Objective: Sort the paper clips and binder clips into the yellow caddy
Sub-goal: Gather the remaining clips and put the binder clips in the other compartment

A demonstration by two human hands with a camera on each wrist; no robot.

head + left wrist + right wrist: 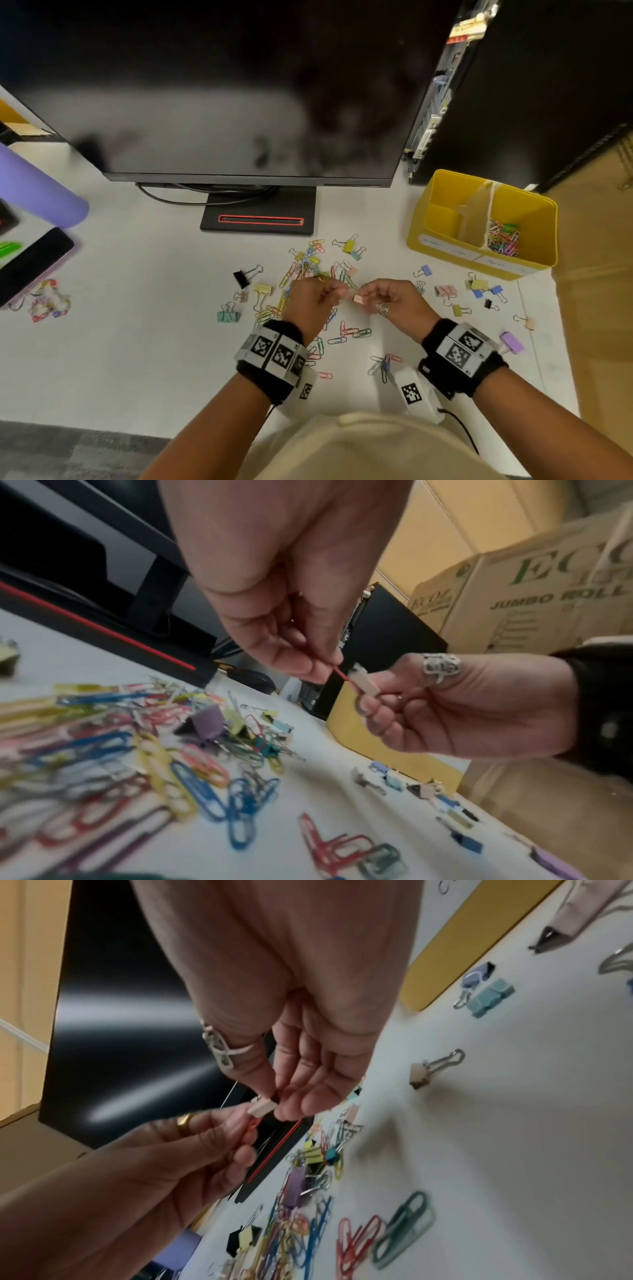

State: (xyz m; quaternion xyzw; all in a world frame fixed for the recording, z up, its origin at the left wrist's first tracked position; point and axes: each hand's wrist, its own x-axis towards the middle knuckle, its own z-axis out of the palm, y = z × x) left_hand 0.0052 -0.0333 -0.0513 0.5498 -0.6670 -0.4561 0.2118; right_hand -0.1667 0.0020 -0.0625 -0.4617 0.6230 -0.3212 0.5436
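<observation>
Both hands meet above the heap of coloured paper clips in the middle of the white desk. My right hand pinches a small pale pink binder clip by its wire handles; the binder clip hangs between the hands. My left hand pinches a red paper clip that is caught in the binder clip. The yellow caddy stands at the back right, with paper clips in its right compartment. Its left compartment looks empty.
A dark monitor on its stand fills the back. Loose binder clips lie right of the hands, more lie left. A purple cylinder, a phone and a clip chain sit far left. Cardboard boxes stand right.
</observation>
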